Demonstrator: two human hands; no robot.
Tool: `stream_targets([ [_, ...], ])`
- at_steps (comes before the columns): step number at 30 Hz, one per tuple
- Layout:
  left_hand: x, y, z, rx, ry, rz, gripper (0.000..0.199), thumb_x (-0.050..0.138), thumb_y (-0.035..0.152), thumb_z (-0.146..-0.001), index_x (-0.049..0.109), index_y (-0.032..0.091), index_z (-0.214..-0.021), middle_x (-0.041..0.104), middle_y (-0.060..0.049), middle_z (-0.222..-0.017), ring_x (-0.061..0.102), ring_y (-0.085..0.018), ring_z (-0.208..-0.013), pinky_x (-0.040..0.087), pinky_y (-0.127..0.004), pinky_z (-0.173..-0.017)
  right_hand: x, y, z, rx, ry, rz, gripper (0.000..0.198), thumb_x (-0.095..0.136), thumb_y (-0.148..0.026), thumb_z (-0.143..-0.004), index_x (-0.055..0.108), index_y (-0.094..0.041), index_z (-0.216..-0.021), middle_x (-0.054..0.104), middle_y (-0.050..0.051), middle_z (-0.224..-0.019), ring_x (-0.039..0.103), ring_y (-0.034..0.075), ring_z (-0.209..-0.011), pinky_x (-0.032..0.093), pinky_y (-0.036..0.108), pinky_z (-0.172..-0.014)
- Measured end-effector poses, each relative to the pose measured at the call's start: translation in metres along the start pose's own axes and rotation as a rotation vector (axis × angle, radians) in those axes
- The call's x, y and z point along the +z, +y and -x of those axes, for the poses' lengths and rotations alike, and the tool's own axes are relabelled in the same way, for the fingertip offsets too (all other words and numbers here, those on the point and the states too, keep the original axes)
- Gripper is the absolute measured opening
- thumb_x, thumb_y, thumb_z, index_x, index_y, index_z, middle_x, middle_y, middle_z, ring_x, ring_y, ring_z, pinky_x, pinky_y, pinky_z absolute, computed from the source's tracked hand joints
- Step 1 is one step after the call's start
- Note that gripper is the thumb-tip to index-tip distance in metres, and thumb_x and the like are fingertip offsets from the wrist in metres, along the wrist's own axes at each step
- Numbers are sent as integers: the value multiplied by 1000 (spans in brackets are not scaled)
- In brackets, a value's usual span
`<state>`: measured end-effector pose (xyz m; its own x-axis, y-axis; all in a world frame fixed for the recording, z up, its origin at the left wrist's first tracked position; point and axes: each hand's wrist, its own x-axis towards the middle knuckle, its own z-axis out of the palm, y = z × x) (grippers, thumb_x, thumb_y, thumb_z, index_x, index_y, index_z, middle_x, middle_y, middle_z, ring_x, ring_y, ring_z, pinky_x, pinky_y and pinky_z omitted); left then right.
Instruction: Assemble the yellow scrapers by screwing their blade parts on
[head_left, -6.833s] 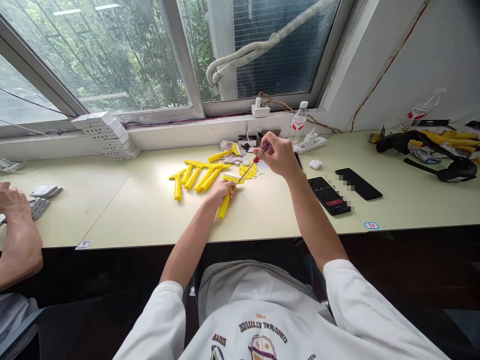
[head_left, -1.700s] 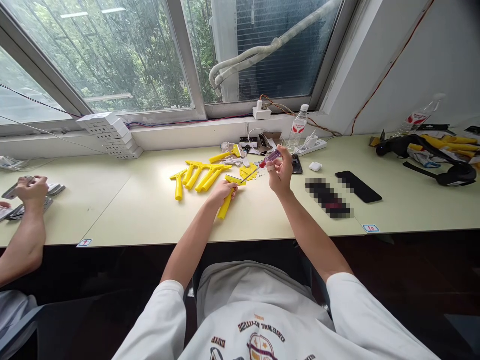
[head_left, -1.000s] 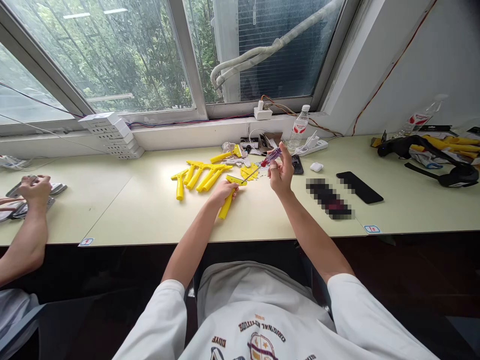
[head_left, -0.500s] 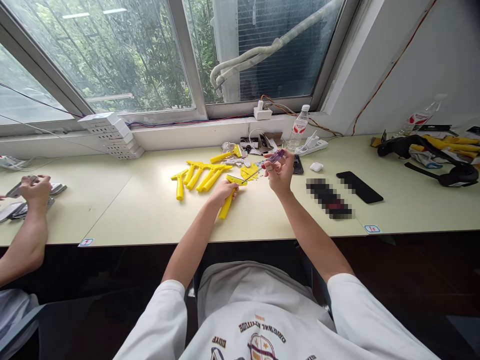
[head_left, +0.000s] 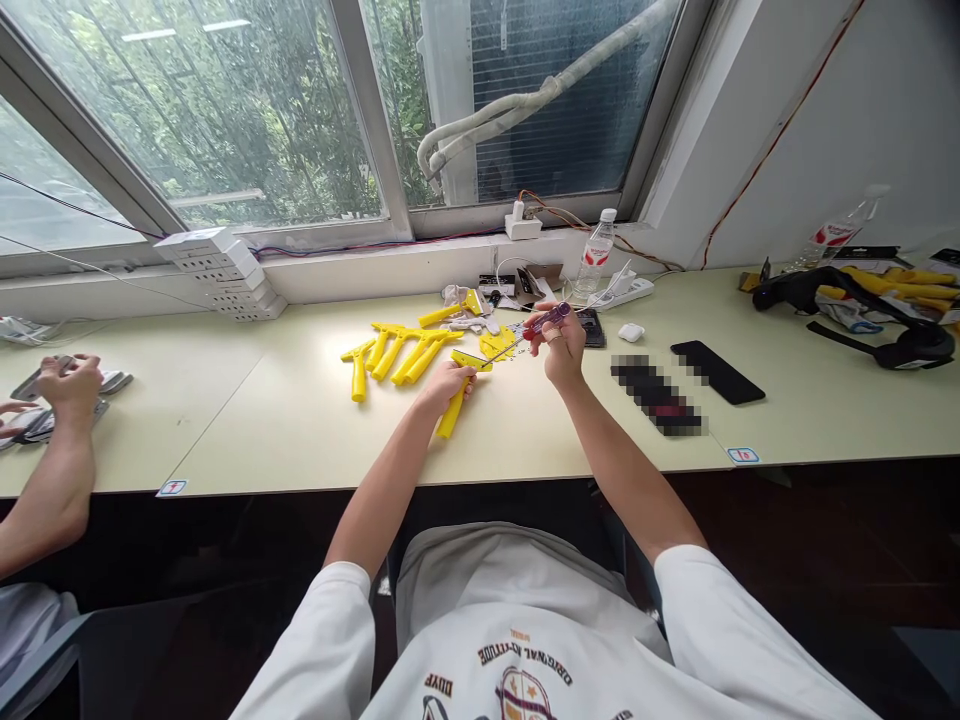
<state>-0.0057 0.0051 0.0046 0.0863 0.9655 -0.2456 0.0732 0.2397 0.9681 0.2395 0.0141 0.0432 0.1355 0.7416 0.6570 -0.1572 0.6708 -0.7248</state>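
Observation:
My left hand (head_left: pixel 448 384) is closed round a yellow scraper (head_left: pixel 452 414), its head turned up and its handle pointing down toward me. In my right hand (head_left: pixel 562 350) is a screwdriver (head_left: pixel 549 320) with a red and purple see-through handle. Its thin shaft slants down left, and the tip meets the scraper's head; whether it sits in a screw is too small to tell. Several yellow scraper handles (head_left: pixel 409 350) lie in a row left of my hands. Flat yellow pieces (head_left: pixel 496 343) and tiny scattered parts lie just behind them.
Behind, a finished-looking scraper (head_left: pixel 459 308) rests by a crumpled glove (head_left: pixel 472 323). A water bottle (head_left: pixel 596 254) and a power strip (head_left: pixel 622 290) stand near the window. To the right are a white earphone case (head_left: pixel 631 332) and a black phone (head_left: pixel 718 372). A co-worker's hand (head_left: pixel 71 383) is at far left.
The fingers of my right hand have shifted on the screwdriver's handle, and the hand has moved slightly right and down. My left hand keeps the scraper in place.

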Motion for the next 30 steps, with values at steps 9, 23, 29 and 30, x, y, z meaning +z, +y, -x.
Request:
stream_targets([
  [9, -1, -3, -3, 12, -23, -30, 20, 77, 17, -97, 63, 20, -84, 69, -5, -80, 54, -11, -55, 46, -26, -54, 1, 8, 0, -20, 155, 51, 57, 96, -66, -86, 55, -29, -97, 77, -6, -87, 57, 8, -46, 45, 23, -37],
  [23, -1, -6, -5, 1, -5, 0, 23, 85, 22, -95, 63, 21, -91, 66, -2, -77, 57, -11, -56, 46, -25, -54, -1, 4, -5, 19, 20, 39, 56, 83, -79, -93, 62, -29, -110, 81, 0, -91, 59, 11, -49, 49, 26, -41],
  [29, -3, -9, -8, 22, -36, -25, 19, 83, 23, -96, 64, 21, -89, 66, -3, -76, 56, -12, -56, 46, -25, -53, 0, 10, -3, -3, 118, 83, 61, 93, -73, -86, 51, -30, -96, 70, -6, -81, 59, 11, -52, 46, 25, -39],
  [30, -3, -9, -8, 23, -38, -32, 20, 82, 23, -96, 64, 21, -88, 66, -3, -75, 56, -12, -55, 45, -25, -53, 1, 10, -3, -5, 130, 81, 61, 94, -72, -85, 51, -30, -95, 68, -6, -80, 60, 11, -54, 47, 25, -40],
])
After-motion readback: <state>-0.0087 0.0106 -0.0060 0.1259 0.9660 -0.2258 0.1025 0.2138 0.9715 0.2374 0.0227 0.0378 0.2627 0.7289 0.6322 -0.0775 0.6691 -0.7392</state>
